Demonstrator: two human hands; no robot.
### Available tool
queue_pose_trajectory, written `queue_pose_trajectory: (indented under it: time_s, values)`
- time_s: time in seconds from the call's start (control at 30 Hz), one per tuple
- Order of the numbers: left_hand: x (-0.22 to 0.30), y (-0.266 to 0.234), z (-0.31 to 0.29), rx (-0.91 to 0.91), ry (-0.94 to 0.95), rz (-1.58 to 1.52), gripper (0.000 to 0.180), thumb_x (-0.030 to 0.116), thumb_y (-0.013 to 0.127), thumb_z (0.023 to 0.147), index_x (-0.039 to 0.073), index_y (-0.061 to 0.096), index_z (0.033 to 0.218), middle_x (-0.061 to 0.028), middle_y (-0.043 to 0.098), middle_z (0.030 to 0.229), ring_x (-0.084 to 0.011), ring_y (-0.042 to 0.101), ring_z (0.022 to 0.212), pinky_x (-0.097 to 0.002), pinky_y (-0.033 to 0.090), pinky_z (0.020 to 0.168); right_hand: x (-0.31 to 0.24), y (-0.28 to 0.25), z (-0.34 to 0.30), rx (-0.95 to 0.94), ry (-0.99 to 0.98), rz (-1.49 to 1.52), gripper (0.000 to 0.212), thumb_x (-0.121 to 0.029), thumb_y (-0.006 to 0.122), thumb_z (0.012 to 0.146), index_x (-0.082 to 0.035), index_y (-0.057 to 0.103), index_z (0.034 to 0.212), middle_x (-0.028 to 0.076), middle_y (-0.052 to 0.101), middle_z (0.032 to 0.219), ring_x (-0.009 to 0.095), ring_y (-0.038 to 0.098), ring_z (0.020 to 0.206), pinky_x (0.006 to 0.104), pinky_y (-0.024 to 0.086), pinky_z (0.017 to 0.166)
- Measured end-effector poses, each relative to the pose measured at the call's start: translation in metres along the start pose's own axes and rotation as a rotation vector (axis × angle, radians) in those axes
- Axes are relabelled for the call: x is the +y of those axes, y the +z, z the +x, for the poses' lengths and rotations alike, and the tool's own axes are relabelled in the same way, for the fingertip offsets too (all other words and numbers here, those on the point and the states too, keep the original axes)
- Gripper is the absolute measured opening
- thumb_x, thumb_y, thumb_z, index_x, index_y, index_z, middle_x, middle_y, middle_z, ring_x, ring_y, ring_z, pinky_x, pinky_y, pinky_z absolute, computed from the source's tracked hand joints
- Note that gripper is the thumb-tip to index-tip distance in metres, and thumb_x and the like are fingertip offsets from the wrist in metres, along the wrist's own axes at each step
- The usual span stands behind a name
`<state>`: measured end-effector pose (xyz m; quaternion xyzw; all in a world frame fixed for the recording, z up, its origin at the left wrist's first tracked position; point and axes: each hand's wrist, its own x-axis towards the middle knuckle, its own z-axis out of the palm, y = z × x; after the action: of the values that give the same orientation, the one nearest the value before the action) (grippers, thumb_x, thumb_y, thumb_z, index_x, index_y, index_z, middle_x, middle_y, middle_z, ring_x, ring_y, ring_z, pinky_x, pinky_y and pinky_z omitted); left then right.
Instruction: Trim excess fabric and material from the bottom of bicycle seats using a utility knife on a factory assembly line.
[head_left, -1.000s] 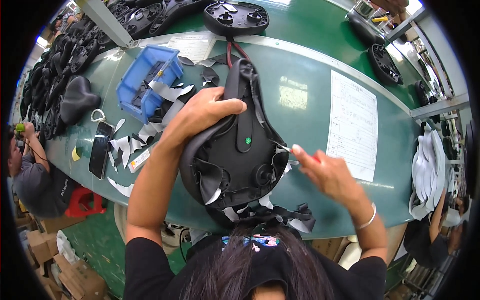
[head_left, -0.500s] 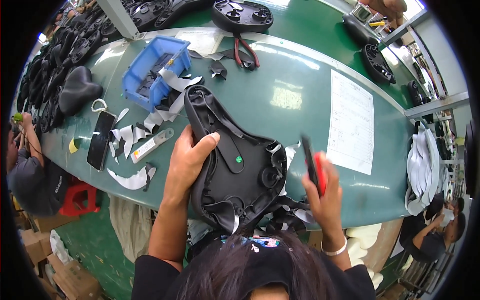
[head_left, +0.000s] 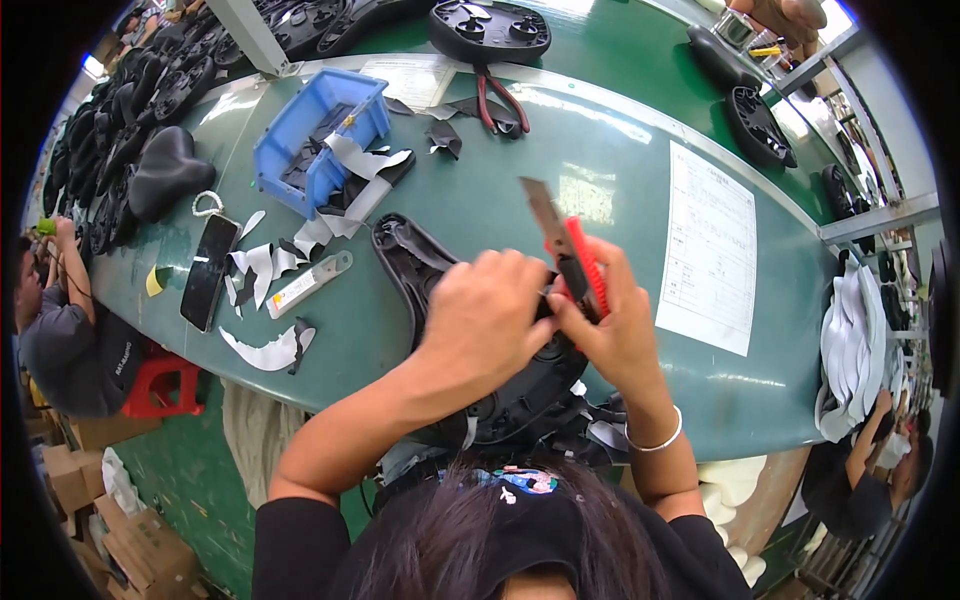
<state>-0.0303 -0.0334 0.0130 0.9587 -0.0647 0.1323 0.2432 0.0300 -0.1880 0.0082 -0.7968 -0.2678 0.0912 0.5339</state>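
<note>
A black bicycle saddle lies upside down at the table's near edge, its underside up and its cover edge folded inward. My left hand is across the saddle, fingers curled together at its right side; whatever they pinch is hidden. Close beside it, my right hand grips a red and black utility knife. The knife's long blade is out and points up and away, clear of the saddle. Black and white cover scraps hang by the saddle's near right side.
Beyond the saddle stand a blue bin with dark scraps and red-handled pliers. To the left are a phone, a blade case and loose offcuts. A printed sheet lies right. Finished saddles pile far left.
My left hand has left the saddle's left edge and crossed to its right side. My right hand has moved in beside it, bringing the knife over the saddle. The saddle's tip sits slightly nearer me.
</note>
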Motion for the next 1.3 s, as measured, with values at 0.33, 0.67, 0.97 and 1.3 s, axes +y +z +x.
queue_pose_trajectory:
  time_s: [0.33,0.67,0.97,1.3]
  values:
    - [-0.013,0.019,-0.005,-0.07,0.049,-0.194,0.025,0.017,0.065,0.081,0.004,0.051,0.065,-0.0069,0.05,0.064,-0.0246,0.045,0.07,-0.0369,0.035,0.069,0.011,-0.063,-0.04,-0.175,-0.215,-0.393,0.06,-0.005,0.068,0.078,-0.016,0.05,0.134,0.011,0.06,0.077,0.024,0.052,0.058,0.0359,0.045,0.054]
    - [-0.028,0.0,-0.005,-0.22,-0.206,-0.756,0.028,0.018,0.06,0.08,0.003,0.051,0.058,-0.0055,0.045,0.056,-0.0205,0.044,0.068,-0.0343,0.034,0.068,-0.009,-0.049,-0.082,-0.413,-0.029,-0.871,0.062,-0.005,0.054,0.084,-0.022,0.039,0.141,0.011,0.05,0.071,0.029,0.055,0.055,0.0395,0.043,0.046]
    - [-0.03,-0.015,-0.005,-0.107,-0.532,-1.694,0.008,0.009,0.055,0.083,0.002,0.059,0.086,-0.006,0.066,0.087,-0.0049,0.054,0.069,-0.021,0.041,0.054,-0.012,-0.02,-0.098,-0.091,0.055,-0.666,0.057,-0.014,0.066,0.084,-0.02,0.046,0.137,0.009,0.049,0.066,0.027,0.053,0.049,0.0387,0.042,0.046]
    - [-0.016,0.009,0.004,0.011,0.011,0.02,0.016,0.021,0.063,0.073,0.007,0.057,0.069,-0.0075,0.056,0.069,-0.0244,0.054,0.069,-0.0391,0.032,0.069,0.002,-0.04,-0.067,-0.049,-0.113,-0.412,0.057,-0.012,0.069,0.081,-0.018,0.05,0.134,0.011,0.059,0.075,0.029,0.056,0.058,0.0383,0.043,0.052]
